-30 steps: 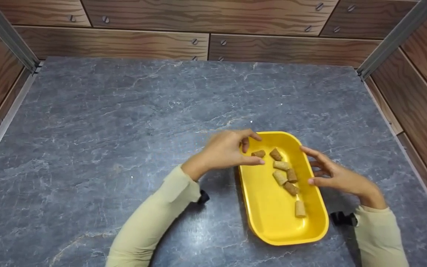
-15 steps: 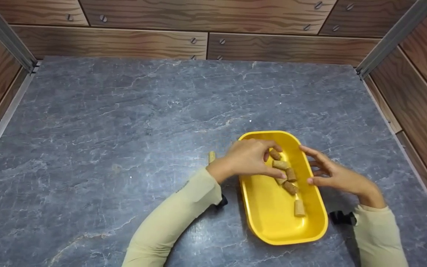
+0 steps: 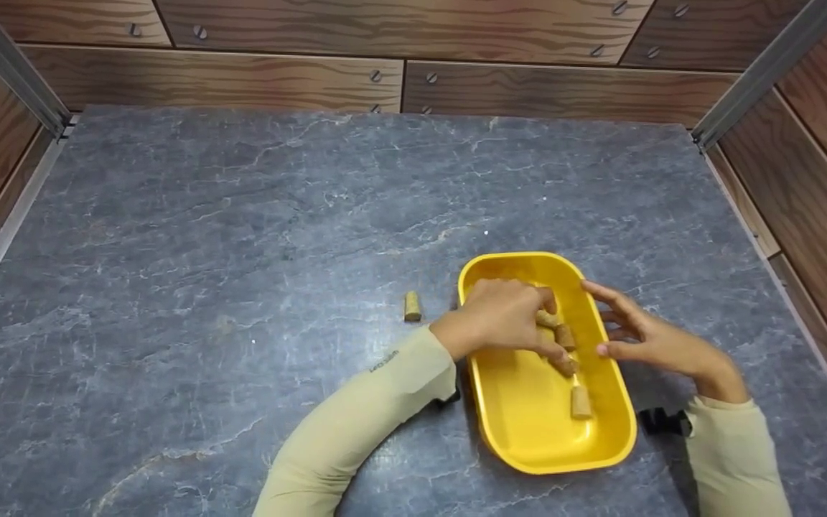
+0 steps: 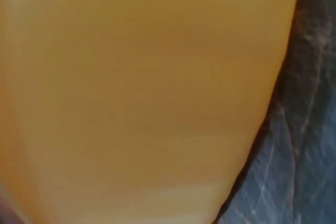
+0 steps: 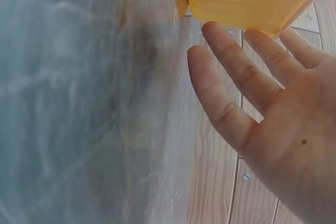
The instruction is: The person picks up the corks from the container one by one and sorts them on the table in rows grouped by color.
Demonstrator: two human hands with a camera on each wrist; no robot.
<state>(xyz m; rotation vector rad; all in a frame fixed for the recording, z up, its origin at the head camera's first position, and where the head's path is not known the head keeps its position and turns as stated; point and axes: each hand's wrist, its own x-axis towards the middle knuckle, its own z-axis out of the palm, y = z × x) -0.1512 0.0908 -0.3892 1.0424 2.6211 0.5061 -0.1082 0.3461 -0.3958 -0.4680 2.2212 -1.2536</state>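
Note:
A yellow tray (image 3: 521, 438) on the table holds several corks, among them one cork (image 3: 581, 403) lying apart near its right wall. My left hand (image 3: 503, 316) reaches over the left rim into the tray, thumb and index finger spread around the cluster, where a brown cork (image 3: 565, 337) shows between them. Other corks are hidden beneath this hand. At the right rim, my right hand (image 3: 661, 352) touches the tray with its fingertips; in the right wrist view its fingers (image 5: 247, 74) lie nearly straight against the wall. Yellow tray wall (image 4: 152, 93) fills most of the left wrist view.
One more cork (image 3: 412, 306) stands on the grey marbled table (image 3: 205, 251), left of the tray. Wood-patterned panels (image 3: 241, 79) border the table at the back and both sides, with metal posts (image 3: 758, 68) at the back corners.
My left hand has moved right and deeper into the tray, from its left edge to the cork cluster. The cork on the table has come into sight. My right hand stays at the rim.

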